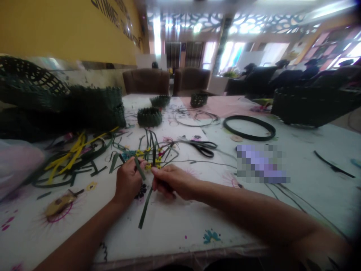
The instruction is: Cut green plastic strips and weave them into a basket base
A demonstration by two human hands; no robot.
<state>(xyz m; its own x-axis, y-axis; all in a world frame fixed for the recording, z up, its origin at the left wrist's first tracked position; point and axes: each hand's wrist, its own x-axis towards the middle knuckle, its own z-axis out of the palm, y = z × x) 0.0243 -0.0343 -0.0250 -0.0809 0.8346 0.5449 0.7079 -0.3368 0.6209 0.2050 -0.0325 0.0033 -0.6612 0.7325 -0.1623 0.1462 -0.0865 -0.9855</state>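
A small piece of weaving (146, 153) made of green and yellow strips lies in front of me, its loose green ends sticking out. My left hand (129, 178) is closed at its near left edge, with a green strip crossing the fingers. My right hand (172, 180) pinches a dark green strip (145, 209) at the near right edge; the strip's lower end hangs toward me over the table. Black-handled scissors (201, 146) lie open just beyond my right hand.
Yellow strips (75, 154) and green offcuts lie at left, near a brown object (60, 205). Large dark baskets (96, 107) stand at back left and right (313, 105). Behind the scissors are small baskets (149, 116) and a dark ring (249, 128). People sit at back right.
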